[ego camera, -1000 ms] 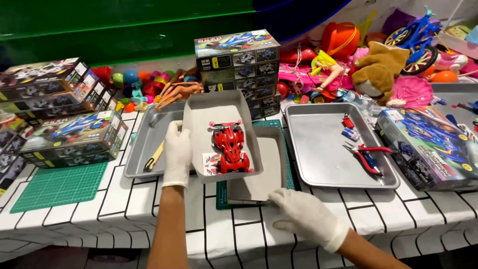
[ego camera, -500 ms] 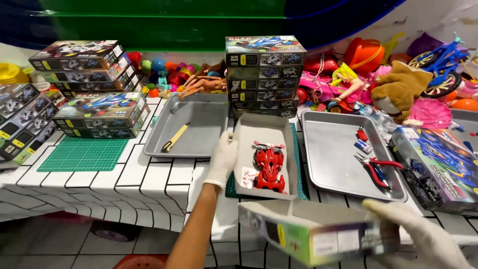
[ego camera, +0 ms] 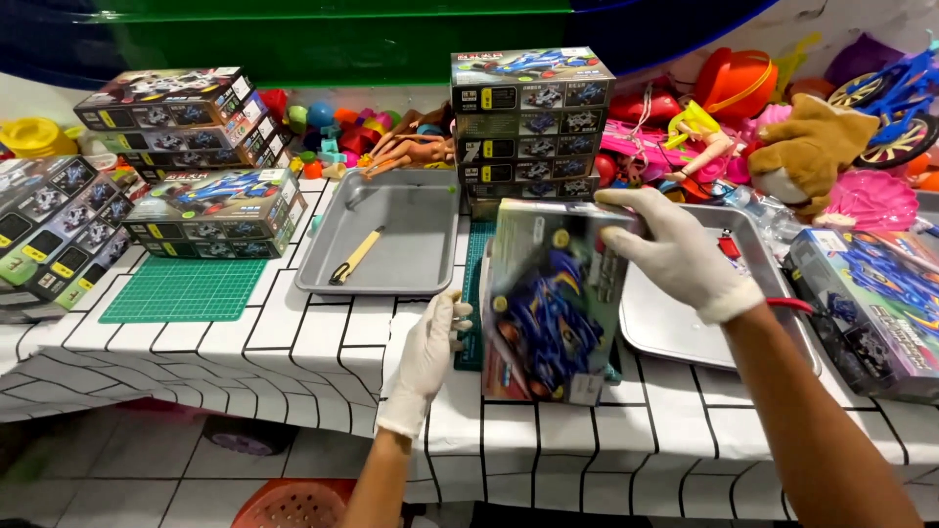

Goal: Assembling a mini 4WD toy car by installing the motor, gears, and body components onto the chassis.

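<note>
The right hand (ego camera: 675,256) clamps the top edge of the box lid (ego camera: 548,303) — tilted above the tabletop (ego camera: 293,342). The left hand (ego camera: 430,347), fingers open, steadies what is probably the lid's left edge. Lower it squarely — avoid snagging.

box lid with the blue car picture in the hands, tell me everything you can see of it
The box lid is a flat rectangular cardboard piece, printed with a blue racing car on a grey and dark ground, with yellow dots and a small white label at its lower corner. It is held nearly upright, tilted, picture facing the camera, over the front edge of the table, hiding what lies behind it. The right hand grips its top edge; the left hand is at its lower left side, fingers about touching. It looks slightly blurred.
</note>
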